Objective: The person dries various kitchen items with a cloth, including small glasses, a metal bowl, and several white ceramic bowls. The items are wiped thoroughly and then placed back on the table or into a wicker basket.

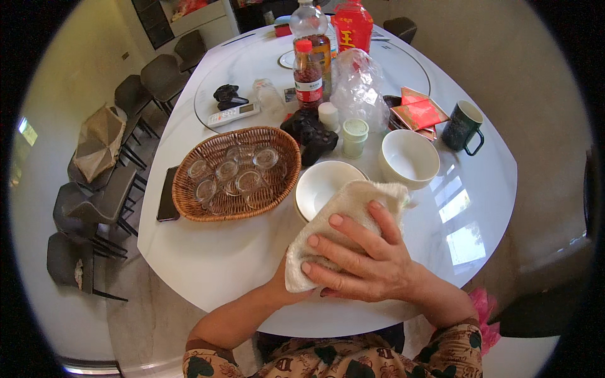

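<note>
A folded cream cloth point(353, 220) is between my hands over the near part of the table. My right hand point(372, 264) presses on its top, fingers bent and slightly apart. My left hand point(291, 277) is under the cloth's left side; its fingers are hidden, and whether anything else is inside the cloth cannot be seen. Just beyond the cloth stands a white bowl point(321, 186), partly covered by it. A second white bowl point(409, 157) stands to the right. On the left, a brown wicker basket point(236, 214) holds several small clear glass cups point(247, 181).
Behind the bowls are a black game controller point(309, 133), a pale green cup point(355, 137), a red-capped bottle point(307, 72) and a crumpled plastic bag point(359, 88). A dark mug point(463, 126) stands right, a phone point(167, 195) lies left of the basket. Dark chairs point(82, 208) line the left.
</note>
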Available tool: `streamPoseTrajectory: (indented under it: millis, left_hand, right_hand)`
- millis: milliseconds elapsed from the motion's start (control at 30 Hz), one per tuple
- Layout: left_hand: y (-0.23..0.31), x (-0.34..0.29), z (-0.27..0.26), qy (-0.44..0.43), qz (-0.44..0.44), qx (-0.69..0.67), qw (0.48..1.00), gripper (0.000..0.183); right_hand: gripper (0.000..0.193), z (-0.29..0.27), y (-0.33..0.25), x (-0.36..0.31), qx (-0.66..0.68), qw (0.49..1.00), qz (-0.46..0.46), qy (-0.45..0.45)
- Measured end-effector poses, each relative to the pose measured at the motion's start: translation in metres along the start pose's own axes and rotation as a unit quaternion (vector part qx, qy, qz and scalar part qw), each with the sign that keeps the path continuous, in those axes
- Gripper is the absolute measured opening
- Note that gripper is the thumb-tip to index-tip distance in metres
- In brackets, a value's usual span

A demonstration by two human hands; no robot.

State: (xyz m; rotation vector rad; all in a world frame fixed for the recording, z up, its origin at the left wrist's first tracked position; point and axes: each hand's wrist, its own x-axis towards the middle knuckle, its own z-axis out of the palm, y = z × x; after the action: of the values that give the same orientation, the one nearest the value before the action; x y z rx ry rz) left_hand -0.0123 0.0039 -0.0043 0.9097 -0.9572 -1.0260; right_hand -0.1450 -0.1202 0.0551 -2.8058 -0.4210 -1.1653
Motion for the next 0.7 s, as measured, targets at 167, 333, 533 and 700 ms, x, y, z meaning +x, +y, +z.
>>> streamPoseTrajectory:
  millis: [167, 333, 533, 700]
  left_hand:
    - [0.020, -0.004, 0.012, -0.069, 0.000, 0.274, 0.959, 0.039]
    - [0.020, 0.004, 0.015, -0.168, 0.252, 0.434, 0.848, 0.019]
    - [0.026, 0.004, 0.016, -0.181, 0.306, 0.382, 0.853, 0.012]
    - [0.013, 0.000, 0.007, 0.086, 0.154, 0.168, 0.970, 0.055]
  right_hand:
    - [0.041, -0.010, 0.022, -0.006, 0.245, 0.950, 0.183, 0.064]
    - [0.054, -0.008, 0.023, -0.012, 0.697, 0.533, 0.464, 0.120]
    - [0.049, -0.002, 0.017, -0.017, 0.800, 0.342, 0.468, 0.159]
    - [0.045, -0.001, 0.022, -0.007, 0.703, 0.341, 0.506, 0.366]
